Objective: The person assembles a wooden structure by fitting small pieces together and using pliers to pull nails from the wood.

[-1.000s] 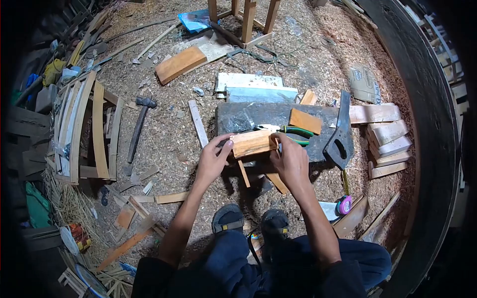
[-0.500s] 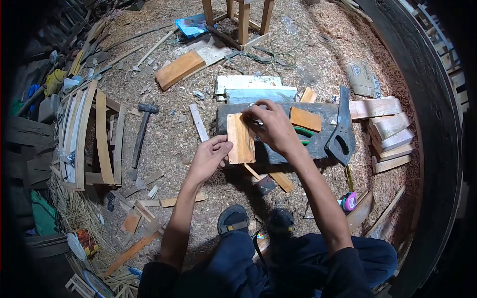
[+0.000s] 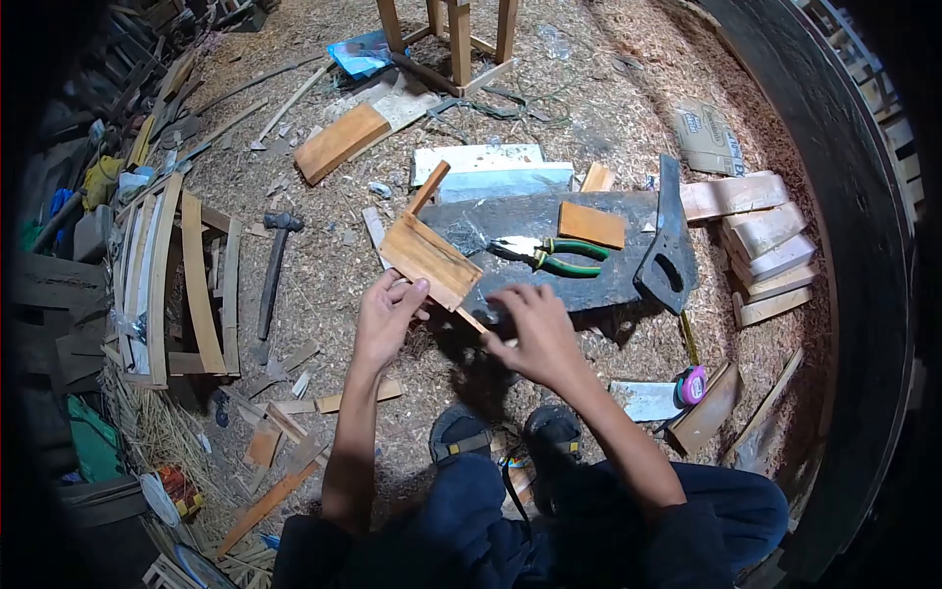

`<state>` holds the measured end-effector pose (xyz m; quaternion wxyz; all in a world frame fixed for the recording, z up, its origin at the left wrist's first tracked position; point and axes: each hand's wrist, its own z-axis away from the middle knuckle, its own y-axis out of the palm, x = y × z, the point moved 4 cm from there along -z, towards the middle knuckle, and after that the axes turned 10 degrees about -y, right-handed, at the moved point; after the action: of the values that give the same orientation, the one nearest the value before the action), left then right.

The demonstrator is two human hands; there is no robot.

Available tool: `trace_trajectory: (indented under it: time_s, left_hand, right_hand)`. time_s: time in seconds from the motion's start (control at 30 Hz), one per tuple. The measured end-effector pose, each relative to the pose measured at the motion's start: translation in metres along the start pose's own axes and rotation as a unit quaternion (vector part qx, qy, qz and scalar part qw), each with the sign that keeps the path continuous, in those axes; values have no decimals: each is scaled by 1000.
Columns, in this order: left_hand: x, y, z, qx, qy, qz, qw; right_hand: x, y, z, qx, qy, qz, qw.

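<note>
My left hand (image 3: 391,319) pinches the edge of a small flat wooden panel (image 3: 429,257) between thumb and fingers. A narrow wooden strip (image 3: 430,187) sticks out past its upper corner, and a thin strip end shows below its lower corner. My right hand (image 3: 538,336) is just right of that lower end, fingers apart and the thumb right at the strip's tip. Beyond the hands, green-handled pliers (image 3: 549,255) lie on a dark worn board (image 3: 618,285). An orange-brown wood block (image 3: 592,225) lies behind the pliers, and a handsaw (image 3: 669,245) rests across the board's right end.
A hammer (image 3: 275,280) lies on the shavings at left, beside a slatted wooden frame (image 3: 201,285). Stacked curved wood pieces (image 3: 770,255) and a pink tape measure (image 3: 691,386) are on the right. A wooden stool (image 3: 461,49) stands at the back.
The panel has been tilted and shifted left in my left hand. My right hand has left its top edge and come down to the lower right, uncovering the pliers.
</note>
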<state>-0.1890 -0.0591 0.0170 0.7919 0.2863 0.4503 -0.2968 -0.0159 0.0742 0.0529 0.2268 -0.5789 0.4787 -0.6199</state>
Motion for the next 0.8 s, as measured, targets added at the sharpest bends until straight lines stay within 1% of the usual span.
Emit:
trace_trajectory:
  time_s: [0.03, 0.07, 0.13, 0.2, 0.27, 0.3, 0.33, 0.4, 0.43, 0.47, 0.53, 0.57, 0.6, 0.67, 0.7, 0.73, 0.8]
  left_hand:
    - [5, -4, -4, 6, -6, 1, 1000]
    - [9, -4, -5, 8, -7, -1, 1000]
    - [13, -5, -8, 13, -11, 12, 1000]
    - [16, -4, -7, 11, -8, 11, 1000]
    - [17, -1, -3, 11, -7, 12, 1000]
    - [16, 2, -1, 9, 3, 3, 1000]
    - [15, 5, 1, 7, 13, -5, 1000]
    - [19, 15, 5, 7, 3, -1, 1000]
    - [23, 19, 7, 2, -8, 3, 1000]
    - [27, 24, 8, 2, -7, 3, 1000]
    - [39, 30, 9, -7, 34, 23, 999]
    - [49, 29, 8, -6, 59, 14, 998]
    - [50, 28, 12, -6, 61, 13, 998]
    - [56, 26, 17, 4, -12, 74, 997]
    - [58, 25, 18, -11, -9, 82, 997]
    - [60, 24, 19, -11, -9, 81, 997]
    - [63, 19, 18, -38, 3, 79, 996]
  right_hand:
    - [2, 6, 1, -1, -28, 10, 1000]
    - [-3, 12, 3, -3, -25, 10, 1000]
    - [-6, 20, -2, 70, -58, 67, 994]
    - [-10, 10, -8, 53, -53, 82, 994]
    - [-14, -8, -14, 0, -72, 143, 987]
    - [-21, -7, -17, 11, -61, 109, 992]
    - [-30, -5, -19, 10, -59, 111, 992]
    - [-40, 0, -24, -14, -125, 66, 990]
    - [-44, 5, -24, 20, -120, 77, 990]
    - [-46, 9, -23, 20, -120, 77, 990]
    - [-40, 7, -24, -75, -117, 59, 989]
    - [-42, 10, -18, -104, -93, 2, 990]
    - [-38, 15, -12, -106, -94, 3, 990]
    - [-33, 21, 6, -202, -7, -64, 977]
    - [-32, 27, 15, -192, 42, -97, 976]
    - [-23, 28, 17, -192, 43, -98, 976]
    - [-16, 32, 20, -150, 147, -122, 970]
